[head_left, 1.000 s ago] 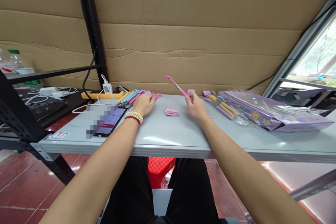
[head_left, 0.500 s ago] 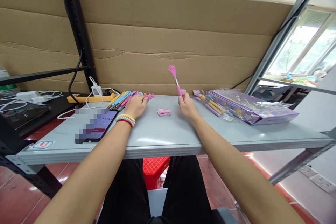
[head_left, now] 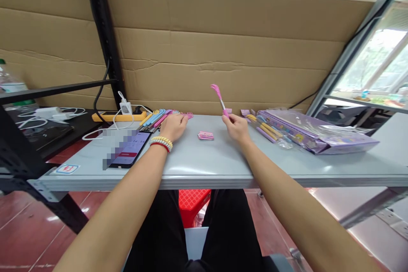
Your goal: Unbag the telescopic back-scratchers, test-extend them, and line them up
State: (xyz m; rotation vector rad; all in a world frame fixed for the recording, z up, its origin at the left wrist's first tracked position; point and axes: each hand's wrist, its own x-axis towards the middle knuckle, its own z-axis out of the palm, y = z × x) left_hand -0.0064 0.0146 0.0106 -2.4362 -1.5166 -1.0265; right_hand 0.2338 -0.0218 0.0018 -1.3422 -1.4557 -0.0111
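My right hand is closed round the pink handle of a back scratcher, which stands up and tilts left, its curved pink claw on top seen side-on. Palm down over the table, my left hand rests at a row of back scratchers in yellow, blue and pink. Its fingers look loosely laid out, with their tips partly hidden; a pink claw shows just past them. Between the hands lies a small stack of pink printed cards.
A phone lies left of my left forearm, near a yellow power strip with white cables. On the right are bagged scratchers and a purple package in clear plastic. A cardboard wall closes the table's back.
The back scratcher in my right hand has turned, its claw now edge-on instead of showing its spread fingers. My left hand stays at the row. The whole view has shifted slightly.
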